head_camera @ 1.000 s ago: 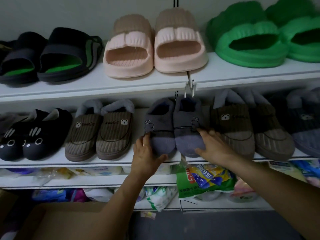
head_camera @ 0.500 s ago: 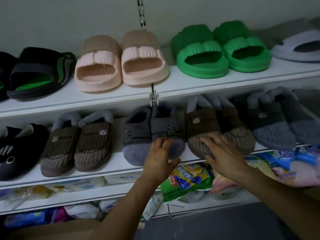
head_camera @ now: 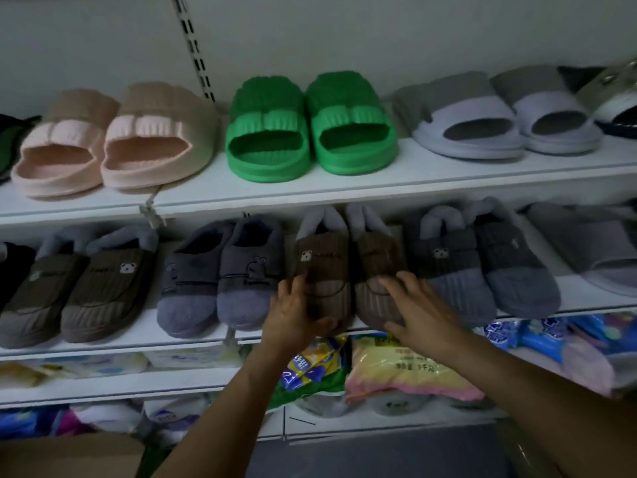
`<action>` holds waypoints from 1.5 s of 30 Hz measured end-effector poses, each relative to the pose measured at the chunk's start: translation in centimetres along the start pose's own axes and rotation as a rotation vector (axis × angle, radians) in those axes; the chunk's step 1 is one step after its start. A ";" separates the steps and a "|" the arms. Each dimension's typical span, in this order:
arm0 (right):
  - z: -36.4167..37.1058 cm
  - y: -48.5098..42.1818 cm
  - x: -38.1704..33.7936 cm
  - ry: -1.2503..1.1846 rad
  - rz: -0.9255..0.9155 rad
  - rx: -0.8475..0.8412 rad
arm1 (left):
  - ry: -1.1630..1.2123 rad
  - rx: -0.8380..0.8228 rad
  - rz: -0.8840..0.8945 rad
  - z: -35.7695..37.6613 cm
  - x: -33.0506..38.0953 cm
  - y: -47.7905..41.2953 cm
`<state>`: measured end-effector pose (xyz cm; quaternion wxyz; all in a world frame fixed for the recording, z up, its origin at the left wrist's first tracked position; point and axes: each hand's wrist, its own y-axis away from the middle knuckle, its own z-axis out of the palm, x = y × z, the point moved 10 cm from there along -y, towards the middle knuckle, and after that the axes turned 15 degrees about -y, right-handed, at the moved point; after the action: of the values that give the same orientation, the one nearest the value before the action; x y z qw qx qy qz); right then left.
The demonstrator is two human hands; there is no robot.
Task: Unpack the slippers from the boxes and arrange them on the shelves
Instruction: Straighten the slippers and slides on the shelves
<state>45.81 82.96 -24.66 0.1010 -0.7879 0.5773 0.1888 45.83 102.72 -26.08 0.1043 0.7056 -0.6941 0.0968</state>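
- Left hand [head_camera: 293, 315] has its grip clamped round the toe of the left brown slipper [head_camera: 324, 257] on the middle shelf [head_camera: 103, 346].
- Right hand [head_camera: 417, 312] lies on the right brown slipper [head_camera: 375, 257] just beside it, fingers spread, grip apart.

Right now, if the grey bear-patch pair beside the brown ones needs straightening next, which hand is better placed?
Probably the right hand: it rests on the right brown slipper, directly beside the grey pair. The left hand grips the left brown slipper, farther off, and would have to cross over.
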 end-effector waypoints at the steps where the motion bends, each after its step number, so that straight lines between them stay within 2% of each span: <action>1: 0.4 -0.2 0.4 -0.020 0.000 -0.038 | 0.022 -0.019 -0.043 0.6 -0.2 -0.1; 3: 1.3 -0.9 1.1 -0.015 -0.035 -0.097 | 0.042 -0.013 -0.108 1.4 -0.2 -0.3; 13: 0.9 -3.4 2.5 0.034 -0.098 -0.047 | 0.067 -0.016 -0.172 2.1 0.8 -2.5; 19: 0.6 -3.6 2.4 0.056 -0.121 -0.055 | 0.029 -0.009 -0.164 2.3 0.8 -2.4; 24: 0.6 -3.1 2.3 0.150 -0.142 -0.058 | -0.107 0.066 -0.057 2.4 2.0 -1.8; 30: 0.4 -2.7 2.7 0.096 -0.117 -0.055 | -0.171 0.064 -0.071 2.2 2.0 -1.9; 33: -2.1 -0.5 3.5 0.143 -0.212 0.046 | -0.222 0.238 0.071 1.3 6.6 -1.1; 35: -4.5 0.9 5.6 0.180 -0.238 0.184 | -0.113 0.297 0.212 1.5 11.4 -0.3; 39: -8.2 2.5 12.8 0.227 -0.103 0.274 | 0.070 0.193 0.411 4.1 20.3 -0.4; 41: -8.7 2.7 17.1 0.211 0.011 0.221 | 0.055 0.121 0.416 5.9 22.9 -1.2; 45: -7.8 3.1 23.4 0.131 0.157 0.048 | -0.183 -0.009 0.251 9.3 24.3 -3.0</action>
<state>50.40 58.67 -27.11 0.0669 -0.7483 0.6470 0.1301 49.20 76.81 -28.25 0.0307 0.6189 -0.7838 0.0411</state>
